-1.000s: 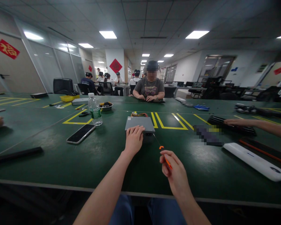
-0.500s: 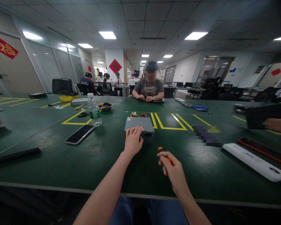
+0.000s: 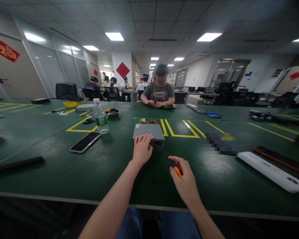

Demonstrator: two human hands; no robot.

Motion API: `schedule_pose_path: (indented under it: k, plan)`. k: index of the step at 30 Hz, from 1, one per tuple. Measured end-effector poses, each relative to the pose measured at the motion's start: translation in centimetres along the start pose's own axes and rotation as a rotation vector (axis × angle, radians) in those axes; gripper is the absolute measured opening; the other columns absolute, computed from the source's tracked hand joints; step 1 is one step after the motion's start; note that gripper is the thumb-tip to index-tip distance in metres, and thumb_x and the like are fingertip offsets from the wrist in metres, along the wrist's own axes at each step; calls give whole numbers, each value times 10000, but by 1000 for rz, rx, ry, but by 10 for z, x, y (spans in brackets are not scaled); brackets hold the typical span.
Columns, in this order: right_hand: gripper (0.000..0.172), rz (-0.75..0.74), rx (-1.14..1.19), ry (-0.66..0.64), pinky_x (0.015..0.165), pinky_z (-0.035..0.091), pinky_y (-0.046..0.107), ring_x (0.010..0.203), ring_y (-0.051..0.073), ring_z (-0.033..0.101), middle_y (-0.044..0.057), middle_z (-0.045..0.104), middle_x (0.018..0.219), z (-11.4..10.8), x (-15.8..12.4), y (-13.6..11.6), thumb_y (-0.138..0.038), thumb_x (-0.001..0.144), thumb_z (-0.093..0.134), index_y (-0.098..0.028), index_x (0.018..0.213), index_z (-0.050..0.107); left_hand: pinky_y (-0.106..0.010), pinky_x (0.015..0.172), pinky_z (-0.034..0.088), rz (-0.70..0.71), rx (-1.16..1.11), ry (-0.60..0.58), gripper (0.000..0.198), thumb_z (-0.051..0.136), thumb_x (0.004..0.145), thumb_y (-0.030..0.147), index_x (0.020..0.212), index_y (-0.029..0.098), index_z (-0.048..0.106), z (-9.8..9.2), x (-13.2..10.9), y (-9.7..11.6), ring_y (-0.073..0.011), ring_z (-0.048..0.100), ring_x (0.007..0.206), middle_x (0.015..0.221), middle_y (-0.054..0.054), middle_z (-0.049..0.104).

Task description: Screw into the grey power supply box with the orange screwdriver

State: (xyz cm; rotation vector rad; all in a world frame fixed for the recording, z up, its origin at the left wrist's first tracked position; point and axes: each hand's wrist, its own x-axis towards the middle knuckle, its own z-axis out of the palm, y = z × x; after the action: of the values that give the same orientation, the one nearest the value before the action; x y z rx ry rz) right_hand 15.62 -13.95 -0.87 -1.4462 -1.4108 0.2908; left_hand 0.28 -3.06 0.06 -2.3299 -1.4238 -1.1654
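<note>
A grey metal box [image 3: 148,131] with coloured wires at its back sits on the green table [image 3: 52,159] in front of me. My left hand [image 3: 142,149] rests on its near left corner, fingers curled over the top edge. My right hand [image 3: 183,177] is closed around an orange-and-black screwdriver [image 3: 175,166], whose thin shaft points up and left toward the box's near face, the tip close to it.
A phone [image 3: 85,142] and a water bottle [image 3: 101,117] lie to the left. A white bar [image 3: 271,171] and a red-edged flat object [image 3: 280,160] lie to the right. A person [image 3: 159,91] sits opposite. A metal bowl [image 3: 112,113] and yellow tray [image 3: 73,104] stand farther back.
My right hand moved the screwdriver slightly forward toward the box. A co-worker's arm and dark keyboard at the right edge lifted and left the view. My left hand stayed on the box.
</note>
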Motion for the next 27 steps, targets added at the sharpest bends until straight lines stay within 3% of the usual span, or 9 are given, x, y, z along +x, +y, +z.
schedule_pose_path:
  k: [3, 6, 10, 18, 20, 23, 27]
  plan:
    - [158, -193, -305, 66, 552, 476, 247, 757, 165, 585, 75, 518, 926, -3, 0, -7, -246, 793, 450, -163, 911, 515, -395, 991, 287, -14, 12, -18, 368, 451, 767, 103, 1089, 271, 515, 0, 0, 0, -186, 432, 1167, 1214, 22, 562]
    - [183, -403, -592, 61, 460, 426, 201, 653, 126, 584, 70, 542, 894, -6, -2, -11, -225, 870, 380, -157, 938, 536, -402, 990, 287, -20, 9, -21, 382, 444, 761, 94, 1091, 270, 518, 0, 0, 1, -193, 430, 1171, 1218, 16, 560]
    - [243, -608, -923, 67, 478, 394, 215, 567, 100, 563, 60, 588, 878, -10, 0, -16, -159, 893, 367, -183, 1023, 571, -397, 988, 290, -18, -5, 0, 392, 437, 751, 80, 1084, 269, 520, 0, 0, 2, -189, 430, 1165, 1205, 21, 568]
    - [365, -769, -1061, -118, 541, 448, 263, 679, 173, 578, 115, 594, 879, -4, 3, -15, 50, 770, 337, -145, 947, 590, -407, 981, 286, -31, 5, -22, 404, 437, 740, 68, 1077, 271, 530, -1, 1, 4, -196, 434, 1162, 1207, 14, 568]
    - [376, -763, -1055, -159, 503, 443, 245, 665, 167, 585, 117, 595, 883, -4, 5, -11, 43, 767, 330, -139, 974, 587, -404, 975, 290, -37, 6, -22, 408, 438, 733, 59, 1067, 274, 533, -1, 1, 4, -193, 439, 1155, 1207, 21, 568]
    - [320, -604, -923, -208, 436, 404, 221, 575, 137, 575, 83, 593, 846, -7, 8, -9, -49, 812, 370, -149, 1042, 569, -407, 968, 291, -31, 1, -13, 401, 440, 728, 55, 1052, 270, 538, 1, 2, 2, -194, 447, 1145, 1206, 25, 569]
    - [265, -321, -472, -210, 515, 423, 240, 640, 147, 582, 62, 604, 847, -8, 10, -10, -202, 851, 387, -175, 1043, 568, -410, 957, 293, -28, 1, -2, 389, 440, 729, 55, 1038, 268, 541, 2, 2, 1, -198, 454, 1137, 1199, 22, 574]
